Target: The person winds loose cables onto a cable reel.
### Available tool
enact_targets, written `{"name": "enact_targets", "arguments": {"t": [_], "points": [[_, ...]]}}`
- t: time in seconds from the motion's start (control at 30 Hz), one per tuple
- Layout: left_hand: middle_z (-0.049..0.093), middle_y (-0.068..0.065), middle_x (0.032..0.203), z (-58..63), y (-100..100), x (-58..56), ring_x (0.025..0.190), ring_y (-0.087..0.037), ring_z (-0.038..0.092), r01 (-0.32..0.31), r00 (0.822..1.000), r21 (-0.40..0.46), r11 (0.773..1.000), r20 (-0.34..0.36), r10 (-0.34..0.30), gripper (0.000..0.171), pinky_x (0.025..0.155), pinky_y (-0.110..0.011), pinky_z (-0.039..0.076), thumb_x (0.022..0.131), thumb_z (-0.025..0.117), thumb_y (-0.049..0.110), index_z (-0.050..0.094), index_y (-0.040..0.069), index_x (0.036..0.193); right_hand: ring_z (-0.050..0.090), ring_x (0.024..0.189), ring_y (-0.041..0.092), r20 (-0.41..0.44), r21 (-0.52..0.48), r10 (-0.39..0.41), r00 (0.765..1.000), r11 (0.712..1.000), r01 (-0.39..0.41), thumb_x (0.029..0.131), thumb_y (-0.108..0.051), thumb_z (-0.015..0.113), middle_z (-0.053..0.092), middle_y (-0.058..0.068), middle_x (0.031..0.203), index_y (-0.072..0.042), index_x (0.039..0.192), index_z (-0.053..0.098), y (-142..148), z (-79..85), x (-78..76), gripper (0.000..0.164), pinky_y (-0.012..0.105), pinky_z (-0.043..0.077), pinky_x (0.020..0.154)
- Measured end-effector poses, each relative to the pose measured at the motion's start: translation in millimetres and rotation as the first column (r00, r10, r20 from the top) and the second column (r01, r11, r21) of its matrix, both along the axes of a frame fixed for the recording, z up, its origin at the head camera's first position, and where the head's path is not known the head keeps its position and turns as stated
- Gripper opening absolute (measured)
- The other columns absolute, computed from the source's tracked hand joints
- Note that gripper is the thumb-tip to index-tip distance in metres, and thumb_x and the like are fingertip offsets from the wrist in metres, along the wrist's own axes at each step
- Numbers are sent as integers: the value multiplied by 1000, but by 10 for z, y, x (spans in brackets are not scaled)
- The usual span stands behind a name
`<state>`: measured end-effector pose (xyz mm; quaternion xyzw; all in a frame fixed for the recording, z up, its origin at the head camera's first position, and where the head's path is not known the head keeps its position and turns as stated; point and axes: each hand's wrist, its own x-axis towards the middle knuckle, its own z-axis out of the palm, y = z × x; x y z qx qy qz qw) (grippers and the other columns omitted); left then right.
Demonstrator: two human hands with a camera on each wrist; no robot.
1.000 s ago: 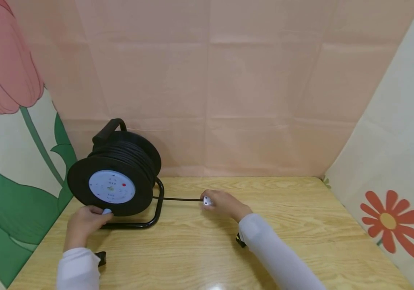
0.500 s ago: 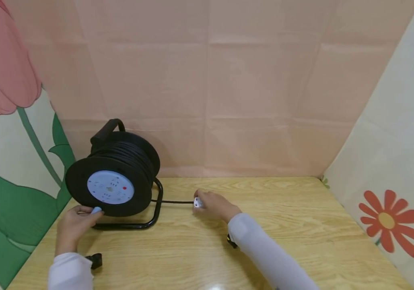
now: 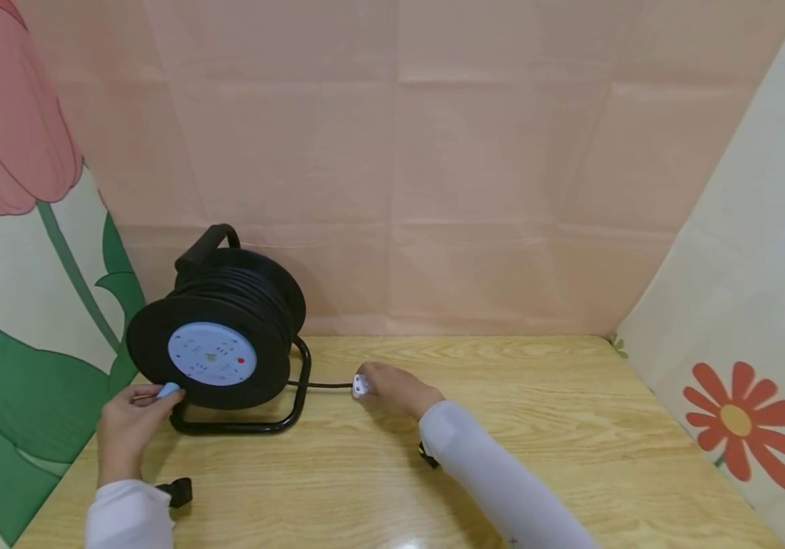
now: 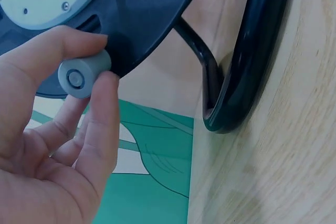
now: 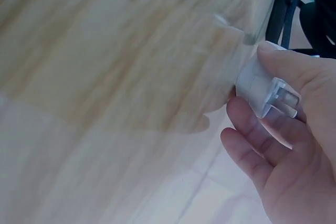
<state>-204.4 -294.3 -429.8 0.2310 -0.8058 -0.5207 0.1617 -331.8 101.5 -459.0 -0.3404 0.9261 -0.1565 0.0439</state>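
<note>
A black cable reel (image 3: 275, 343) stands at the left of the table, black cable wound on its drum and a pale socket panel (image 3: 212, 354) on its front face. My left hand (image 3: 124, 427) pinches the light-blue crank knob (image 4: 85, 74) at the lower left rim of the reel, between thumb and fingers. To the right of the reel, my right hand (image 3: 399, 389) holds the white plug (image 5: 260, 90) just above the table, its metal prongs showing in the right wrist view. A short straight length of cable (image 3: 326, 385) runs from the plug to the reel.
The reel rests on a black tubular stand (image 3: 248, 428) with a carry handle (image 3: 203, 248) on top. Behind the wooden table (image 3: 571, 427) hangs a pink backdrop (image 3: 488, 168). Printed flower sheets (image 3: 742, 305) flank both sides.
The knob and my left hand have moved left along the reel's lower rim, and the socket panel has turned. My right hand with the plug has moved left toward the reel, shortening the free cable.
</note>
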Motion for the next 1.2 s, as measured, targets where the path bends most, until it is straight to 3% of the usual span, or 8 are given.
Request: {"name": "enact_targets", "arguments": {"t": [0.47,0.7,1.0,1.2], "points": [[60,19,81,54,30,20,77,1,55,-157,981,80,984,-103,165,47,59,-14,46,81,84,38,67,8,113,62,98,14,-95,68,-15,995,997,21,92,-34,75,66,2,113,-9,125,65,-150,21,-11,43,30,53,87],[59,23,78,83,24,9,76,3,56,-171,975,117,978,-123,186,46,58,-12,47,80,86,38,67,11,111,64,97,15,-124,73,-11,992,997,21,91,-35,77,67,2,114,-10,125,65,-174,47,4,44,32,54,86],[59,23,79,142,41,49,78,3,56,-199,964,145,969,-149,220,41,60,-10,47,80,86,37,67,14,109,65,97,12,14,-6,-45,999,999,45,95,-35,71,70,-2,107,-11,133,59,8,27,17,46,36,54,88],[62,20,83,174,54,74,82,0,57,-193,956,234,953,-173,236,40,60,-9,47,78,88,35,70,17,109,65,98,15,101,-77,-91,991,992,99,100,-36,64,68,-1,111,-12,130,61,331,-6,14,39,40,54,87]]}}
